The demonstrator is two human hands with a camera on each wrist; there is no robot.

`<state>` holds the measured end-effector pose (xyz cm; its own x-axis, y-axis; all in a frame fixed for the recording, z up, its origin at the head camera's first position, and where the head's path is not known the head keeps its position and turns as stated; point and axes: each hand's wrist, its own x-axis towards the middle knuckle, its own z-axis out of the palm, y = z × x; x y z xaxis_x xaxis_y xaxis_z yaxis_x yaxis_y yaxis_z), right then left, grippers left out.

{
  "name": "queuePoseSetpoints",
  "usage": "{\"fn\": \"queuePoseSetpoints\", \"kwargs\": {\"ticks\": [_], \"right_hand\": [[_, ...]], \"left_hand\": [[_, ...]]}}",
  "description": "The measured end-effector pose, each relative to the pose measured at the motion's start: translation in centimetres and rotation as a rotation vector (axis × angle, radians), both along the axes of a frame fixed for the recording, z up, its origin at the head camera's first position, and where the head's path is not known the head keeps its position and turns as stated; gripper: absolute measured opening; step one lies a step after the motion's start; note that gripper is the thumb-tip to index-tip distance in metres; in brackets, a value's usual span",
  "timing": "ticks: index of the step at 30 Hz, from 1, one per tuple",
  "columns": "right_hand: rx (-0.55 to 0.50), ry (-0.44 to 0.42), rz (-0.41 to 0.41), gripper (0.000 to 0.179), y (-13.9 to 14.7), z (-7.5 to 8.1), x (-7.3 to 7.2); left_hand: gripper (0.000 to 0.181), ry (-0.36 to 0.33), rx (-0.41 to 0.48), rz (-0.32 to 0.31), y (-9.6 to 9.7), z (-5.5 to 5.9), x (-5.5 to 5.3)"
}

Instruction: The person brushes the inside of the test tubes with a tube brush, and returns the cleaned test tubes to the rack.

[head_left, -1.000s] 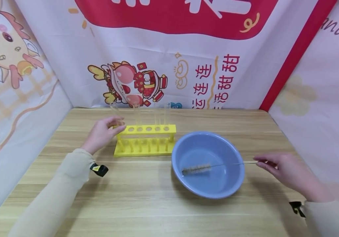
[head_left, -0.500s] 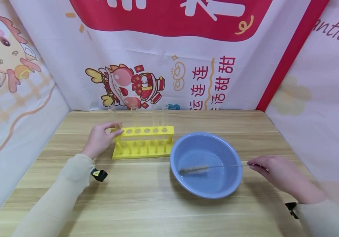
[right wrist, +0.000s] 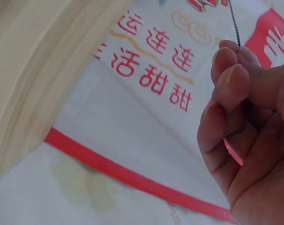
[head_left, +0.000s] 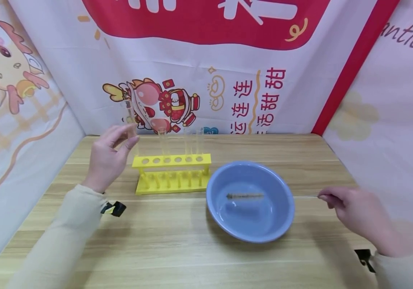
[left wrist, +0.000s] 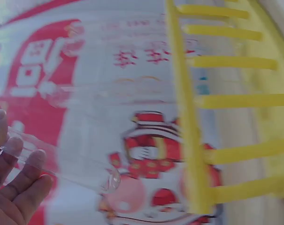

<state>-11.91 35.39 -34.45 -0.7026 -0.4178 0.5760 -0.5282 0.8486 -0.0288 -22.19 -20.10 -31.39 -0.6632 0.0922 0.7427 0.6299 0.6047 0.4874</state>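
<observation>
My left hand [head_left: 107, 156] holds a clear test tube [head_left: 130, 114] up in the air, left of and above the yellow test tube rack [head_left: 172, 160]. In the left wrist view, the fingers curl about one end of that tube [left wrist: 76, 168], and its rounded end points toward the rack. Several other clear tubes stand in the rack's holes. Farther right, my right hand [head_left: 363, 214] pinches the thin twisted wire [right wrist: 234, 23] of a test tube brush between thumb and fingertips. The bristle head [head_left: 245, 196] hovers over the inside of a blue basin [head_left: 210, 208].
Both rack and basin stand on a wood-grain table [head_left: 170, 241], the basin to the right of the rack. Printed cloth walls [head_left: 199, 56] close off the back and both sides. Each wrist wears a black strap.
The left hand has lifted a test tube out of the rack's left end, moving up and left. The brush head has risen off the basin, and the right hand has shifted slightly right.
</observation>
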Motion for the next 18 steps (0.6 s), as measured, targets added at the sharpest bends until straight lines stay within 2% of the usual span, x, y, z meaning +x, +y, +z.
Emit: {"fn": "queuePoseSetpoints", "kwargs": {"ticks": [3, 6, 8, 11, 14, 18], "right_hand": [[-0.048, 0.019, -0.024, 0.017, 0.9, 0.4, 0.4], [-0.109, 0.013, -0.044, 0.023, 1.8, 0.7, 0.8], [-0.150, 0.004, -0.054, 0.026, 2.1, 0.7, 1.1], [-0.195, -0.008, -0.051, 0.028, 2.3, 0.8, 1.4], [-0.228, -0.009, -0.030, 0.029, 2.4, 0.6, 1.6], [-0.289, -0.005, 0.031, 0.019, 2.4, 0.3, 1.8]], "left_hand": [[0.036, 0.136, -0.175, -0.060, 1.2, 1.8, 1.6], [0.040, 0.190, -0.405, -0.109, 2.7, 2.4, 3.1], [0.044, 0.167, -0.537, -0.133, 3.7, 2.3, 4.0], [0.046, 0.103, -0.699, -0.128, 5.0, 1.6, 5.1], [0.046, 0.060, -0.800, -0.109, 6.0, 0.9, 5.7], [0.044, 0.074, -0.867, -0.097, 7.0, 0.2, 5.7]]}}
